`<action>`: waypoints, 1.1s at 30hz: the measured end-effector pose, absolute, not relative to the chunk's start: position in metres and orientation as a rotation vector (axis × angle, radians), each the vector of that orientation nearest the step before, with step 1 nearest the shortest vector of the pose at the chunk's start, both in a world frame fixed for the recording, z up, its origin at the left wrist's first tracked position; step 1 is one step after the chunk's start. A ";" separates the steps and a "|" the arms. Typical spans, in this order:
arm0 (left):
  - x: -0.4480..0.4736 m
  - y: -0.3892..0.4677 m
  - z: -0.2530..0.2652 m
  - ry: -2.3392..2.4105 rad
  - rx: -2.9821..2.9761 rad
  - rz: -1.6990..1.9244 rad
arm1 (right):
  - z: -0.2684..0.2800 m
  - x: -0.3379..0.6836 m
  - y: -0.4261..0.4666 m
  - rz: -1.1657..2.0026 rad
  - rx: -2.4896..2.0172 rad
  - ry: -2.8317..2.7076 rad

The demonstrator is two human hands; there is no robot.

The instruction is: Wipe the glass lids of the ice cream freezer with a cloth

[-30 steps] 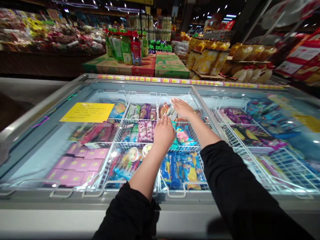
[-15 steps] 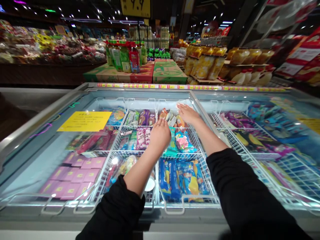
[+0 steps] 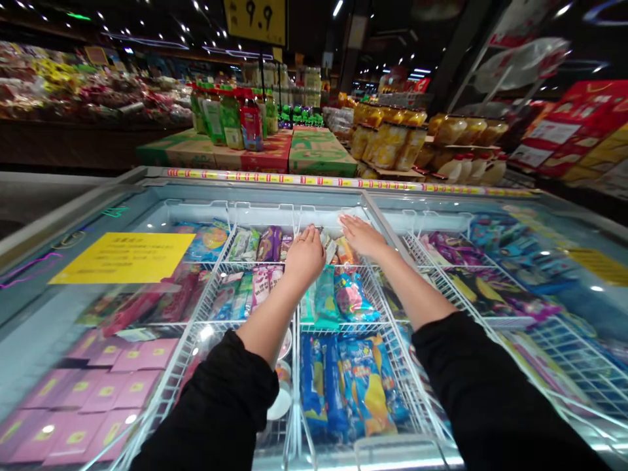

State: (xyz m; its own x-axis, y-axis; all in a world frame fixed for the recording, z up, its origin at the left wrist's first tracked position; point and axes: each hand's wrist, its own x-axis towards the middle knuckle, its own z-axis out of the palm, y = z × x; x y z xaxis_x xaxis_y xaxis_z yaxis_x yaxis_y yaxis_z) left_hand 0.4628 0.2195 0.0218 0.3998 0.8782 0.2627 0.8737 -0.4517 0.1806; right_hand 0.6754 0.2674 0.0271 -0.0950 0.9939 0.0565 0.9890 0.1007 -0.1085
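My left hand (image 3: 305, 254) lies flat on the freezer's glass lid (image 3: 132, 314), fingers stretched forward, and holds nothing. Farther forward to its right, my right hand (image 3: 362, 235) is pressed on the glass over a pale cloth or tissue (image 3: 342, 221), which shows only as a small edge at the fingertips. Below the glass, wire baskets (image 3: 392, 350) hold wrapped ice creams. Blue packets (image 3: 363, 366) lie in the near middle basket, and a blue packet with a pink picture (image 3: 354, 296) lies behind them. My left forearm hides part of the tubs (image 3: 280, 400).
A yellow notice (image 3: 125, 257) is on the lid at left, above stacked pink boxes (image 3: 93, 392). A price strip (image 3: 275, 178) runs along the freezer's back edge. Beyond stand bottles (image 3: 230, 118) on cartons (image 3: 321, 154) and jars (image 3: 392, 140).
The view has moved closer to the freezer and tipped slightly. My left hand has slid a little forward on the glass; my right hand stays near the back edge with the pale cloth.
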 end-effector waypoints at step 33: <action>0.465 0.212 0.026 1.634 2.622 0.471 | 0.016 0.698 0.317 0.155 -1.914 -2.319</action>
